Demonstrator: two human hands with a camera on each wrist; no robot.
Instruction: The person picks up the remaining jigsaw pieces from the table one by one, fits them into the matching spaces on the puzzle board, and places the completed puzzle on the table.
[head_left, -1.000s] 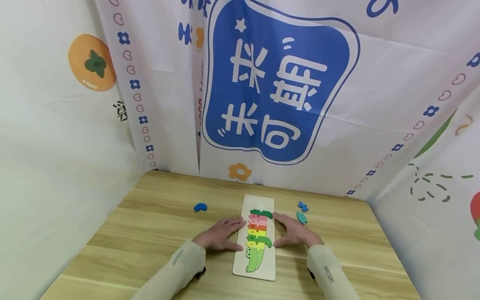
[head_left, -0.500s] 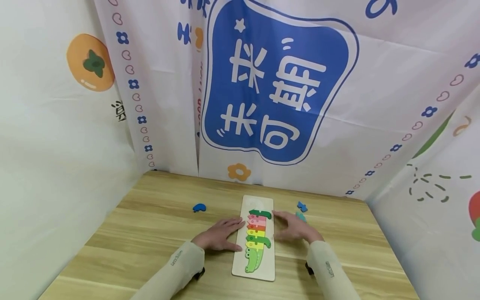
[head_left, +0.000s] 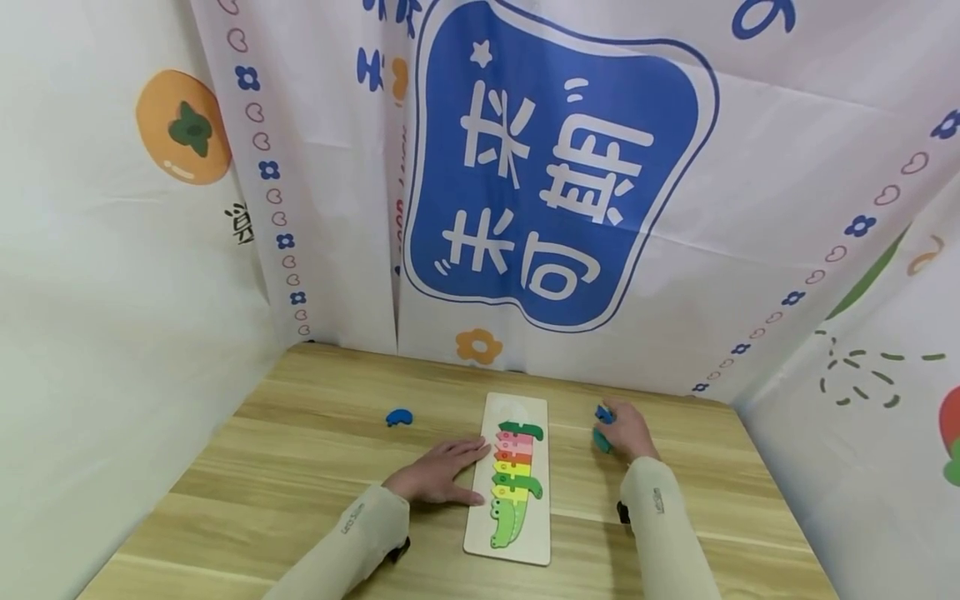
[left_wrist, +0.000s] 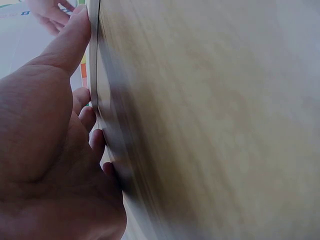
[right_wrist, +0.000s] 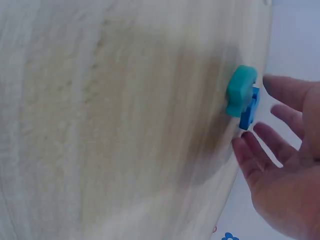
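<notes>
A pale wooden puzzle board (head_left: 534, 546) lies upright on the table in the head view, bearing a crocodile puzzle (head_left: 507, 523) in green, yellow, red and pink pieces. My left hand (head_left: 438, 473) touches the board's left edge with fingers extended; the left wrist view shows the fingertips along that edge. Right of the board, my right hand (head_left: 628, 429) is beside a small blue puzzle piece (head_left: 602, 414) and a teal puzzle piece (head_left: 601, 440). In the right wrist view its fingers are spread near the teal piece (right_wrist: 241, 90) and blue piece (right_wrist: 250, 112), holding neither.
Another blue puzzle piece (head_left: 400, 417) lies on the wooden table (head_left: 315, 467) left of the board. Printed white cloth (head_left: 337, 208) hangs behind the table and along both sides.
My right hand has left the board's right edge and moved right, over to the blue and teal pieces. The left hand stays at the board's left edge.
</notes>
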